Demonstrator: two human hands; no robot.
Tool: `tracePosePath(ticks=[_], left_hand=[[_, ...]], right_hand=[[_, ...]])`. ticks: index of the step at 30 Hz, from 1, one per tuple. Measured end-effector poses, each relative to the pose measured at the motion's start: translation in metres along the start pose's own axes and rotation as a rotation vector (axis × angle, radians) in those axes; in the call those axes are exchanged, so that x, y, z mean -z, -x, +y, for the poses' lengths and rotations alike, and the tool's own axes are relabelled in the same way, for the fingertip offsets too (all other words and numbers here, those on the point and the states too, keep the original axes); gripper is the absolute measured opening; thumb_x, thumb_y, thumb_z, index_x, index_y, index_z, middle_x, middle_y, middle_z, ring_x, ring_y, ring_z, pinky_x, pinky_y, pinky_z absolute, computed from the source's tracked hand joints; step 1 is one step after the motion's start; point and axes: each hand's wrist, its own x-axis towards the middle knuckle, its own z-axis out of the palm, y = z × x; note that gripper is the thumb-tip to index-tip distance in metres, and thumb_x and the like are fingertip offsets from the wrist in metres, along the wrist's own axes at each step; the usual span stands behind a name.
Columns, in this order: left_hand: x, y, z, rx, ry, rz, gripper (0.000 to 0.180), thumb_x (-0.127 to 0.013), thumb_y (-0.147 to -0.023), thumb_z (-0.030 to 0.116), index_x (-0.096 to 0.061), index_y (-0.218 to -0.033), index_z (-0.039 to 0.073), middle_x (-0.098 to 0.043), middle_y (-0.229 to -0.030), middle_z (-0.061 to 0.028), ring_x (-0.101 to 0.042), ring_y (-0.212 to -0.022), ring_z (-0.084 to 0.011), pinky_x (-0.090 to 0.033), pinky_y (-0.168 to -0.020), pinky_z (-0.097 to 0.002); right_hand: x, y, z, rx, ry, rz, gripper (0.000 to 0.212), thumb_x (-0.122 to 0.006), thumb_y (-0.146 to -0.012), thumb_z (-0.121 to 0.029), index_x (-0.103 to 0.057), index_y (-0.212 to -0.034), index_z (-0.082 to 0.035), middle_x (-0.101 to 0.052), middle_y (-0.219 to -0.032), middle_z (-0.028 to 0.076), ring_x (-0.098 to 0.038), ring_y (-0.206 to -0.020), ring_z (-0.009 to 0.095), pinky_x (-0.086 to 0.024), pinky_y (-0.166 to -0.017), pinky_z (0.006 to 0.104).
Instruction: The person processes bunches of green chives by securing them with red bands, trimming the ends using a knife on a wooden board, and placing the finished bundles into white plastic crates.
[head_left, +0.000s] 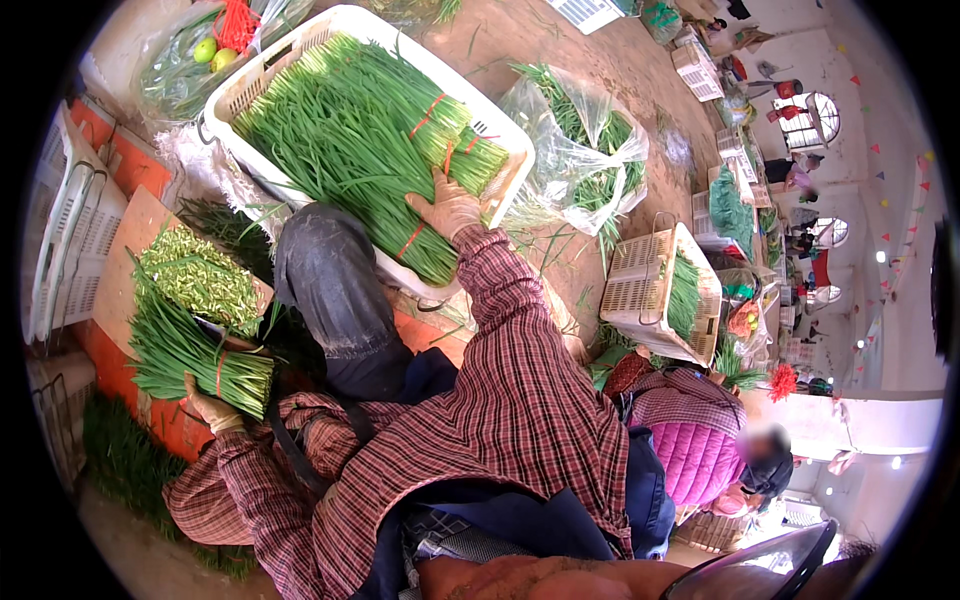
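Note:
My left hand (212, 408), in a pale glove, grips a bundle of green garlic chives (190, 350) near its cut end. A red band goes round that bundle, and my fingers are partly hidden beneath it. Beside it, a heap of chopped pale-green pieces (195, 275) lies on a wooden board (122, 250). My right hand (450, 208), gloved too, rests with fingers apart on banded chive bundles (350, 140). Those bundles lie packed side by side in a white plastic crate (515, 150), cut ends mostly toward its right side.
My bent knee (325, 270) is between board and crate. A clear bag of greens (590, 150) sits right of the crate, with a beige crate (635, 285) farther right. Stacked white crates (75, 230) stand at left. A person in a magenta vest (690, 460) is at lower right.

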Motion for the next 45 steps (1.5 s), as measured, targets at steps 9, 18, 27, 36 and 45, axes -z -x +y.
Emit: tracePosePath(ticks=[9,18,27,36,45], left_hand=[[-0.012,0.009,0.005,0.07,0.098,-0.022,0.057,-0.058,-0.088,0.042,-0.05,-0.126,0.001,-0.056,-0.122,-0.0081,-0.054,-0.106,-0.0261,-0.045,-0.093,-0.038],[-0.012,0.01,0.004,0.069,0.091,-0.01,0.052,-0.057,-0.088,0.039,-0.052,-0.124,0.001,-0.058,-0.118,-0.0085,-0.056,-0.104,-0.0255,-0.046,-0.092,-0.0368],[-0.011,-0.008,0.011,0.043,0.103,-0.031,0.048,-0.062,-0.085,0.033,-0.054,-0.121,0.002,-0.059,-0.118,-0.0093,-0.056,-0.105,-0.0264,-0.045,-0.093,-0.0388],[-0.124,0.027,0.106,-0.437,0.0,-0.377,0.047,-0.053,-0.094,0.027,-0.047,-0.13,-0.002,-0.049,-0.134,-0.0131,-0.047,-0.121,-0.0269,-0.037,-0.106,-0.0425],[-0.307,0.125,0.087,0.017,0.262,-0.775,0.038,-0.06,-0.09,0.018,-0.05,-0.122,0.0,-0.057,-0.122,-0.0107,-0.055,-0.114,-0.0228,-0.049,-0.095,-0.0423]], right_hand=[[0.005,-0.003,-0.002,0.002,0.047,-0.062,0.092,-0.048,-0.081,-0.069,-0.032,-0.143,-0.004,-0.057,-0.12,0.022,-0.064,-0.098,0.032,-0.05,-0.082,0.0427],[-0.007,0.0,0.0,-0.006,0.061,-0.015,0.091,-0.047,-0.081,-0.068,-0.031,-0.143,-0.004,-0.057,-0.12,0.022,-0.063,-0.098,0.032,-0.05,-0.083,0.0443],[0.025,-0.003,-0.007,0.121,0.007,0.068,0.08,-0.053,-0.081,-0.061,-0.039,-0.132,-0.001,-0.061,-0.109,0.023,-0.064,-0.093,0.035,-0.051,-0.079,0.0456],[0.137,0.098,-0.206,0.807,-0.395,-0.129,0.107,-0.064,-0.071,-0.066,-0.031,-0.136,0.011,-0.057,-0.113,0.027,-0.062,-0.099,0.032,-0.05,-0.086,0.0426],[0.164,0.062,-0.171,0.693,-0.277,0.116,0.105,-0.071,-0.065,-0.056,-0.032,-0.137,0.009,-0.056,-0.118,0.025,-0.062,-0.1,0.029,-0.05,-0.086,0.0368]])
